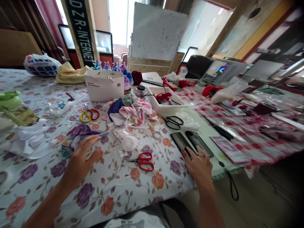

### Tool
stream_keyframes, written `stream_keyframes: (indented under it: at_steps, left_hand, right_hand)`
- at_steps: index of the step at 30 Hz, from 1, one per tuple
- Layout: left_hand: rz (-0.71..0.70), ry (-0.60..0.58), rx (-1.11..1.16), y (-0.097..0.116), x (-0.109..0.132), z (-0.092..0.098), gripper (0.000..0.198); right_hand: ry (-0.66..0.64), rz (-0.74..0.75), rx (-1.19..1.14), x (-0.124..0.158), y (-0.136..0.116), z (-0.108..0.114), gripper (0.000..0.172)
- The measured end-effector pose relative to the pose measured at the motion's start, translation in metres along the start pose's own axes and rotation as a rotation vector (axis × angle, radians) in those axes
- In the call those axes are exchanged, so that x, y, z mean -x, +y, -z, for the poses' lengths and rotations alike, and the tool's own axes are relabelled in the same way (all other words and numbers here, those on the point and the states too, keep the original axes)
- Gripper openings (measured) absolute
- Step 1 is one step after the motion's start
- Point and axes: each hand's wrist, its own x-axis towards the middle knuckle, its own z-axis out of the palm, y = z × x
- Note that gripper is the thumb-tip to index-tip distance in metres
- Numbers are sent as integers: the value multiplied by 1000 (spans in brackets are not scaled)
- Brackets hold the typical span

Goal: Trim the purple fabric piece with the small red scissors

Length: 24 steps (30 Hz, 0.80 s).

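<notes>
My left hand (83, 155) is stretched over the flowered tablecloth with its thumb apart from the fingers. It is beside a crumpled purple and teal cloth (78, 136), and its fingertips reach the cloth's edge. On the right, my right hand (198, 163) has its fingers spread at the lower end of a dark phone (181, 141), touching it without visibly gripping it. A second black phone (199, 143) with a wrist strap (231, 185) lies alongside, close to those fingers. Red-handled scissors (145, 161) rest on the tablecloth between my hands.
Black scissors (174, 122), yellow-and-red-handled scissors (89, 114) and a fabric heap (135, 110) lie farther back. Behind them stand a white box (104, 85) and a white tray (166, 107). White cloth (30, 139) is at left; a pink-edged card (229, 148) is at right.
</notes>
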Motion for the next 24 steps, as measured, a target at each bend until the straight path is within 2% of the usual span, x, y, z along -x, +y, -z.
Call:
stream_keyframes:
  at_steps: [3, 5, 7, 11, 15, 17, 19, 21, 24]
  left_hand:
    - [-51, -15, 65, 12, 2, -12, 29]
    - [-70, -19, 100, 18, 6, -17, 29]
    - [-57, -38, 124, 21, 10, -20, 28]
    - [8, -96, 198, 23, 14, -24, 23]
    - [61, -158, 307, 27, 11, -26, 24]
    - [81, -172, 345, 27, 9, -26, 23]
    - [117, -203, 400, 26, 8, -26, 22]
    - [178, -260, 508, 23, 7, -27, 24]
    - [310, -406, 791, 20, 8, -31, 29]
  right_hand:
    - [-29, -89, 33, -5, 4, 4, 72]
    - [-110, -180, 40, -13, 4, 4, 89]
    - [-224, -222, 23, -21, 5, 2, 95]
    - [-343, -177, -13, -31, 8, -1, 90]
    - [-353, -119, -13, -36, 6, 6, 73]
    - [-331, -74, 33, -40, 5, 15, 67]
    - [-266, 35, 112, -44, 3, 26, 60]
    - [-139, 152, 204, -48, 0, 38, 53]
    - [75, 301, 277, -43, -13, 56, 59]
